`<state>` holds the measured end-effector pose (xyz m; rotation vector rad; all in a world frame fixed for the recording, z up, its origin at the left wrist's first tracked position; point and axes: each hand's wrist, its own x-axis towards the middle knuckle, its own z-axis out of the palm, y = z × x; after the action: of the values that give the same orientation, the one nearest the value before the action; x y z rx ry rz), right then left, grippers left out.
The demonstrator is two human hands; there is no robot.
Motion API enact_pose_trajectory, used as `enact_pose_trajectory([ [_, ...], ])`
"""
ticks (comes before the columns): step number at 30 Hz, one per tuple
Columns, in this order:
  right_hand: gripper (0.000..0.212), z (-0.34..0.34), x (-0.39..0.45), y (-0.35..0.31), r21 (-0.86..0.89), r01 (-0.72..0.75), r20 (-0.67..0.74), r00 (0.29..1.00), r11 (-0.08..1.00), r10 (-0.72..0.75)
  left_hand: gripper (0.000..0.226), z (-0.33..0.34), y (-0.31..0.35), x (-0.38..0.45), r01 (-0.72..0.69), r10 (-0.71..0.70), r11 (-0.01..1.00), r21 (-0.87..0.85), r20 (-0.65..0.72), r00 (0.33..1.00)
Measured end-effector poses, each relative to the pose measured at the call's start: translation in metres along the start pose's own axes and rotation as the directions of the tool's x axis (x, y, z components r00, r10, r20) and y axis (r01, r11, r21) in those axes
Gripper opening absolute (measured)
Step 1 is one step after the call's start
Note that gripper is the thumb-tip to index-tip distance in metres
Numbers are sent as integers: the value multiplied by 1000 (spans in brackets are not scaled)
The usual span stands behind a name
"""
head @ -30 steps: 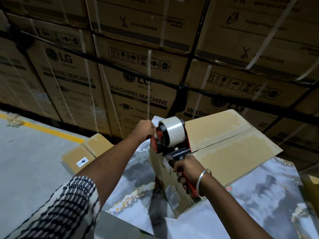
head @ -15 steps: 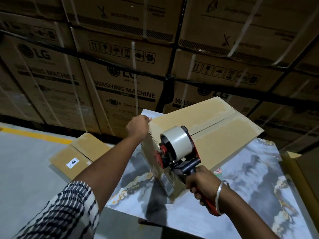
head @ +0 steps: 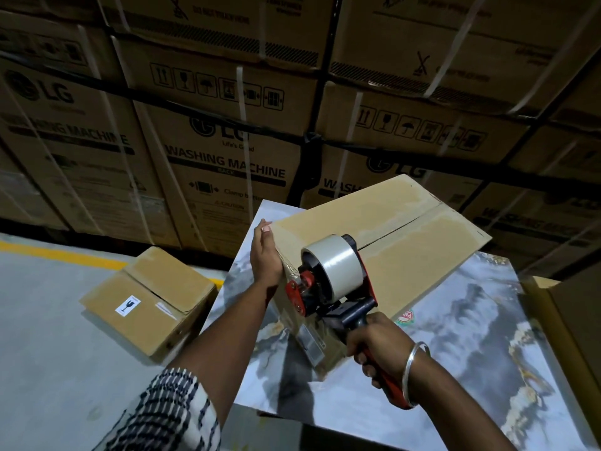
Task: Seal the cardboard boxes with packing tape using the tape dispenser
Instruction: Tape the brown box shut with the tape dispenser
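Observation:
A closed brown cardboard box (head: 406,255) lies on a marble-patterned table (head: 471,369), its top seam running away from me. My right hand (head: 379,348) grips the red and black handle of a tape dispenser (head: 328,284) with a roll of clear tape, held at the box's near edge over its end face. My left hand (head: 265,252) lies flat with straight fingers against the box's near-left end, by the corner.
A second taped cardboard box (head: 149,301) with a fragile sticker sits on the grey floor to the left. A wall of stacked washing-machine cartons (head: 227,157) stands close behind the table. Another carton edge (head: 572,320) is at the right. A yellow line marks the floor.
The dispenser came down off the box's top seam to the near end face. My left hand opened from a curled grip at the corner to a flat palm on the box's end.

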<state>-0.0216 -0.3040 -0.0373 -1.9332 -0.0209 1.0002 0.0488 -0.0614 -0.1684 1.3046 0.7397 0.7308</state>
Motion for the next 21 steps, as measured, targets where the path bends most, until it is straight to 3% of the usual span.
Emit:
enact_pose_trajectory([
  [3,18,2,6,-6,0,-11,-14,1000,1000,11,48,1,-7,12,9,-9,996,94,8,1000],
  [8,12,2,17,-23,5,-11,-27,1000,1000,12,49,11,5,32,83,-86,914,398,-10,996],
  [18,27,-15,-17,18,16,-84,-61,995,996,84,53,22,6,42,80,-96,871,485,9,995],
  [21,27,-13,-19,22,24,-73,-86,993,997,75,58,20,6,43,-11,17,859,512,-8,1000],
])
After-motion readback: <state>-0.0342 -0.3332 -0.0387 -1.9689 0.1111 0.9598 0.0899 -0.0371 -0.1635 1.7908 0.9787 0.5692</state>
